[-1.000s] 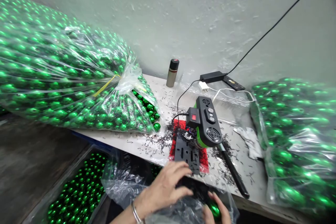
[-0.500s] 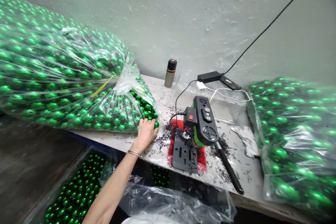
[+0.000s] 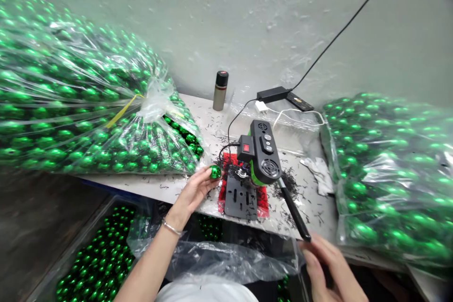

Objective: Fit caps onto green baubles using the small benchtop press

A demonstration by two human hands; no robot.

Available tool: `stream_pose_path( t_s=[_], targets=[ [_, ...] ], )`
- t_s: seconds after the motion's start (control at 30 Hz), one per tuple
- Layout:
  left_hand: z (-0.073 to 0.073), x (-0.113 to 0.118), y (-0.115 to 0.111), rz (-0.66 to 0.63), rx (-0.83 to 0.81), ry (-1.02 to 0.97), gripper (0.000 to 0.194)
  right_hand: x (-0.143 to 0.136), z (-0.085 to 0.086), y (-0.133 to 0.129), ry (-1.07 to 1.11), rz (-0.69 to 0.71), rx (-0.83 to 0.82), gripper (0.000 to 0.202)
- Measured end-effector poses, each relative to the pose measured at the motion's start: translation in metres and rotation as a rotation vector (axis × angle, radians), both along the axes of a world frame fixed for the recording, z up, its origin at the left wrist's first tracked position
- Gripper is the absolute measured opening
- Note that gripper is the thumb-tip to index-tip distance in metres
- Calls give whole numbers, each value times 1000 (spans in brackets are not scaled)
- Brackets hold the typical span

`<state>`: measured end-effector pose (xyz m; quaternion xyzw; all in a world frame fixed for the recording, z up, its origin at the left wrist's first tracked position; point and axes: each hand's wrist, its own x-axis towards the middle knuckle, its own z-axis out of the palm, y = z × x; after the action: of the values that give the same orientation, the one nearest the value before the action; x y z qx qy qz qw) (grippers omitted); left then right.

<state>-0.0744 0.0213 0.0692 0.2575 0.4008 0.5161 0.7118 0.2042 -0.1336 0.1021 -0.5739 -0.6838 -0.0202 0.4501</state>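
My left hand [image 3: 194,191] pinches a shiny green ball [image 3: 215,171] between thumb and fingers, just left of a small black machine [image 3: 265,151]. This machine has round vents, buttons, a red switch and a slotted black base plate [image 3: 240,200]. Its long black handle [image 3: 296,214] slants down toward me. At the handle's lower end is my right hand [image 3: 329,266], slightly blurred, thumb and fingers apart; its fingertips overlap the handle tip, and no firm grip shows. A large clear bag [image 3: 88,118] of green balls lies on the left, torn near its knot.
Another bag [image 3: 385,179] of green balls fills the right side. A spray can [image 3: 220,90], a power adapter [image 3: 272,95], a white glove [image 3: 320,174] and cables are on the table. Black scraps [image 3: 286,186] litter it. Below stands an open bin [image 3: 63,245] with green balls inside.
My left hand has drawn back from the torn bag opening with a green ball, turning palm up beside the machine. My right hand has come into view at the handle's end.
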Motion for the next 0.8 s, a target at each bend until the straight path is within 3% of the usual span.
stream_pose_path(
  t_s=[0.1,0.2,0.43,0.57,0.73,0.8],
  targets=[
    [-14,25,-7,-35,17,107,40,-18,18,31,-41,-24,225,45],
    [-26,48,-14,-63,154,358,39,-38,20,53,-103,-8,313,61],
    [-38,70,-26,-57,585,1170,31,-52,19,63,-48,70,328,66],
    [-37,70,-25,-110,771,1252,30,-53,24,70,2,107,322,55],
    [-48,68,-21,-102,769,1197,29,-56,39,90,81,217,241,12],
    [-52,68,-21,-98,775,1187,31,-58,39,95,105,232,228,13]
  ],
)
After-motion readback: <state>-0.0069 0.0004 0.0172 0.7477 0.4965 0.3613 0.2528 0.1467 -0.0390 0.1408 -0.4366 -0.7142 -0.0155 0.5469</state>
